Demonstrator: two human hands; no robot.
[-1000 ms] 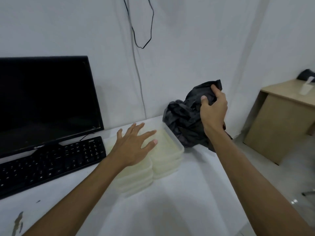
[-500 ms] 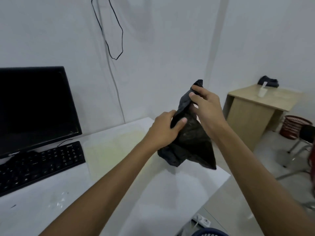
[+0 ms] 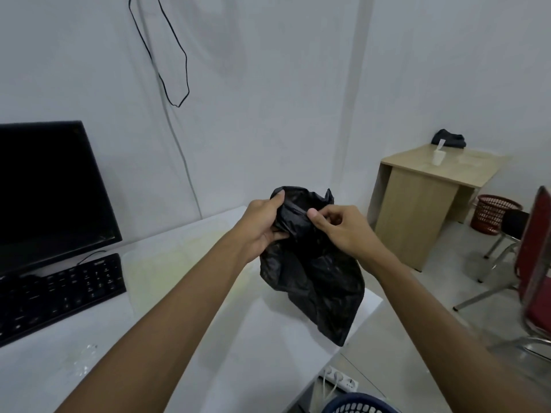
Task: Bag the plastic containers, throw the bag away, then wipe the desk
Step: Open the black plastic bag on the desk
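White-walled office, white desk (image 3: 185,338) with black monitor (image 3: 50,192) and keyboard (image 3: 56,296) at left, loose cable (image 3: 176,70) hanging on wall, wooden side desk (image 3: 429,201) and red mesh bin (image 3: 495,213) at right, blue basket rim (image 3: 357,405) at bottom edge. Black plastic bag (image 3: 316,272) held up over desk's right end, crumpled, mouth uppermost, lower corner hanging past desk edge. Left hand (image 3: 262,231) curled round bunched top edge, thumb up along film. Right hand (image 3: 340,228) pinching same rim between thumb and forefinger, other fingers loosely bent. Both gripping bag, nothing else held. Plastic containers not sharp in view; pale blurred patch on desk beside keyboard possibly them, cannot tell. Bag judged thin, very light, limp, slippery, layers likely clinging together; no stiffness, so no shape without two-handed spread. Best hold: opposite sides of mouth rim, rubbing layers apart to open. Tears easily if yanked. Bagging step judged just starting, nothing inside yet by look of slack body.
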